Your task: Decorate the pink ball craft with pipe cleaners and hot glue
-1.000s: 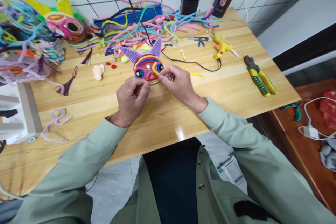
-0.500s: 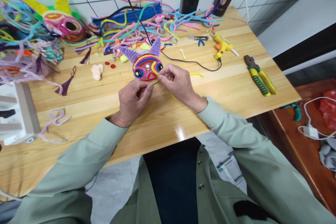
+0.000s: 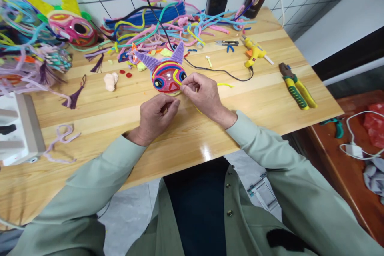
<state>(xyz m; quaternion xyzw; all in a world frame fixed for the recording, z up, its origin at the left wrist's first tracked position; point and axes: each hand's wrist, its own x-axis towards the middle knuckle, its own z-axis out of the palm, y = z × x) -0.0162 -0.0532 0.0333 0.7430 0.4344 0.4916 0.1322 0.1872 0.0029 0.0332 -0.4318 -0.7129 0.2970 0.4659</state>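
A small animal-face mask [image 3: 166,73] with purple ears, blue-ringed eyes and stripes of coloured pipe cleaner sits on the wooden table. My right hand [image 3: 203,93] is closed at the mask's right lower edge, pinching a yellow pipe cleaner [image 3: 225,85]; part of it shows across the face and ends stick out past the hand. Just below the mask, my left hand [image 3: 158,115] is closed, thumb against the curled fingers and apart from the mask. Whether anything lies inside that pinch is hidden.
Loose pipe cleaners [image 3: 150,34] heap along the wall, beside a larger finished-looking mask [image 3: 72,28]. To the right lie thread snips [image 3: 228,43], a yellow glue gun [image 3: 255,53] with its cord, and pliers [image 3: 295,86]. A white device [image 3: 21,132] stands at the left.
My left hand has drawn down and slightly right, off the mask's lower edge. The right hand and the mask have hardly moved.
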